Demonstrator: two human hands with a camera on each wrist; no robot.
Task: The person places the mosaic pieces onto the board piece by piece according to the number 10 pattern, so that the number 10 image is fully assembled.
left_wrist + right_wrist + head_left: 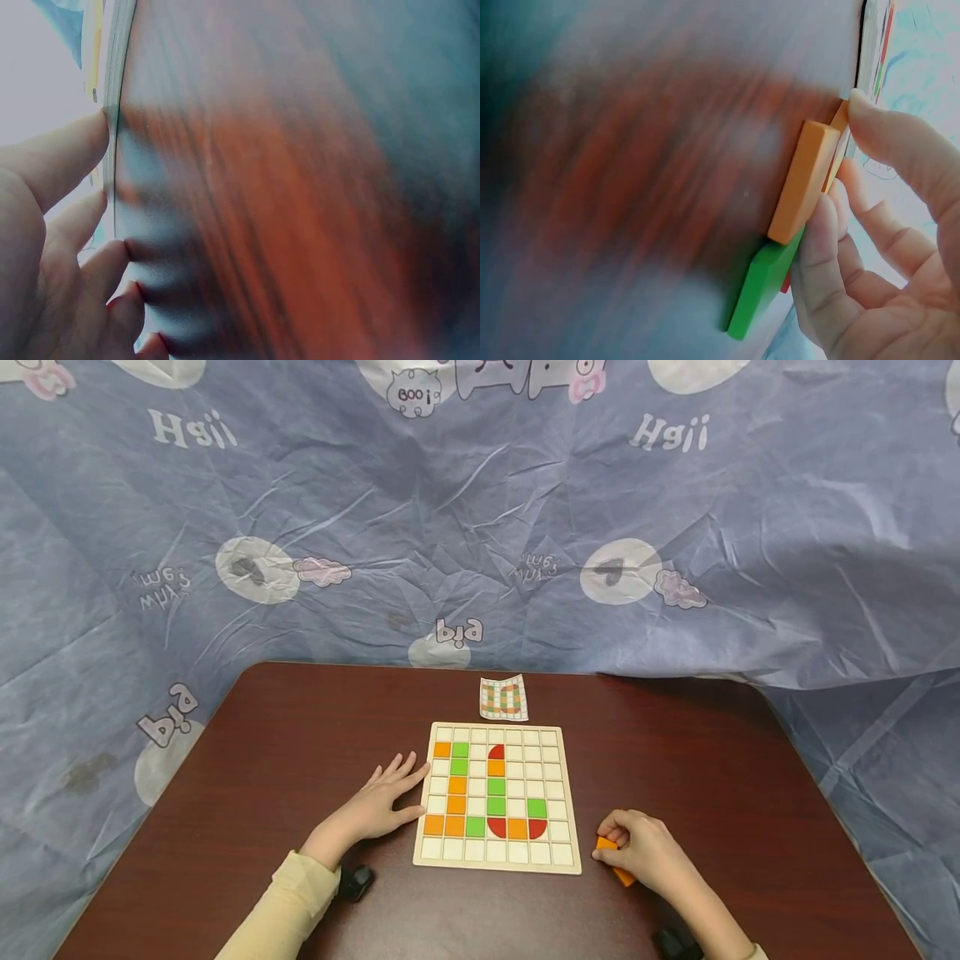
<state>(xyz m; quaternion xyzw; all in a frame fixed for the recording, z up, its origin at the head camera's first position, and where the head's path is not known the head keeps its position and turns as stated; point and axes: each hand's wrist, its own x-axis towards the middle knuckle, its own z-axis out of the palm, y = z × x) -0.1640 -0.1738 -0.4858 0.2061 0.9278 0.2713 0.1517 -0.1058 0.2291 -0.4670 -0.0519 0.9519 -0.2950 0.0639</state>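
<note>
A cream grid board [566, 860] lies on the table with orange, green and red tiles in some of its squares. My left hand [378, 802] rests beside its left edge, fingers spread and fairly straight, fingertips right at the rim in the left wrist view. To the right of the board, my right hand [641, 847] pinches an orange square tile [841, 114] between thumb and fingers, low over the table. Close by lie another orange tile [802, 184] and a green tile [761, 289], with a sliver of red [785, 283] behind them. The palm covers part of these in the head view.
A small paper card [504, 698] with a coloured grid pattern lies behind the board. The dark brown table [322, 718] reaches back to a blue printed cloth [420, 510]. Dark wrist-worn devices sit by the left wrist [356, 883] and the right wrist [675, 943].
</note>
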